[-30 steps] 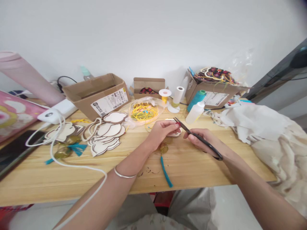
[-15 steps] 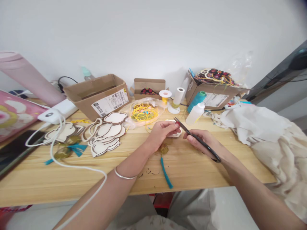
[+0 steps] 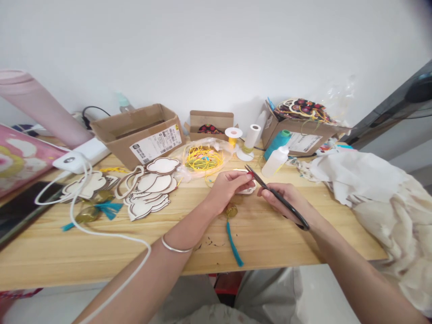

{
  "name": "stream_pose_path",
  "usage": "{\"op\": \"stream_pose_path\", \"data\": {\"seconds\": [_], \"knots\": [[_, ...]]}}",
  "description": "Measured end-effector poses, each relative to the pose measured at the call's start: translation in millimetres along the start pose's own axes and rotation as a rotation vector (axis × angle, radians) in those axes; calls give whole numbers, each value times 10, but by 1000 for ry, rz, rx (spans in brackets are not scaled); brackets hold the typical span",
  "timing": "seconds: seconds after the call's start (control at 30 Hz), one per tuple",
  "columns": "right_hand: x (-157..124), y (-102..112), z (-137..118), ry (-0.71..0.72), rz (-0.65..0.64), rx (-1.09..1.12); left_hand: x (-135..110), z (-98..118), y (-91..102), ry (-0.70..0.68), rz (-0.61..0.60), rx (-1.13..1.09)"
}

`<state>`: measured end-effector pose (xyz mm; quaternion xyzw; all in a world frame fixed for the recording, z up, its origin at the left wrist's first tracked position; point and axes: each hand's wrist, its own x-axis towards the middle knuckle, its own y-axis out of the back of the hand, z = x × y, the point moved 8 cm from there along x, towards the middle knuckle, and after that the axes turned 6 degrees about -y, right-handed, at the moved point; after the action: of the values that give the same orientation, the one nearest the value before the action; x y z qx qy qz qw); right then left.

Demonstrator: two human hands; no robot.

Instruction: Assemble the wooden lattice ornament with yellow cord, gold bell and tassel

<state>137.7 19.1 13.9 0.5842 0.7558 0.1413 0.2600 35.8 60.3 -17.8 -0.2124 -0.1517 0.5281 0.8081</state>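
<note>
Black-handled scissors [image 3: 281, 201] are in my right hand [image 3: 286, 198], their blades pointing up and left to the fingertips of my left hand [image 3: 232, 183]. Between the thumb and fingers of that left hand is a small dark red piece [image 3: 250, 175], mostly hidden; the blades touch or nearly touch it. Just behind both hands lies a white card-like piece [image 3: 248, 188], partly covered. Below my left wrist, a gold-coloured disc [image 3: 231, 210] with a teal tassel [image 3: 234, 245] rests on the wooden table [image 3: 270, 252]. Small dark scraps lie near the tassel.
Cloud-shaped wooden pieces [image 3: 150, 189] are stacked at left, beside a white cable [image 3: 111, 233]. An open cardboard box [image 3: 141, 135], a bag of yellow cord [image 3: 204, 158], thread spools [image 3: 277, 144] and a white bottle [image 3: 275, 161] stand behind. Cream cloth [image 3: 381, 202] covers the right.
Hardly anything differs: the camera view has shifted slightly, and the scissors' handle sits a touch lower and further left. Both hands keep their hold.
</note>
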Motion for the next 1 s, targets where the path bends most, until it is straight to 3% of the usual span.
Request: {"op": "stream_pose_path", "data": {"seconds": [1.0], "knots": [[14, 34, 34, -6, 29, -17, -12, 13, -14, 5, -15, 16]]}}
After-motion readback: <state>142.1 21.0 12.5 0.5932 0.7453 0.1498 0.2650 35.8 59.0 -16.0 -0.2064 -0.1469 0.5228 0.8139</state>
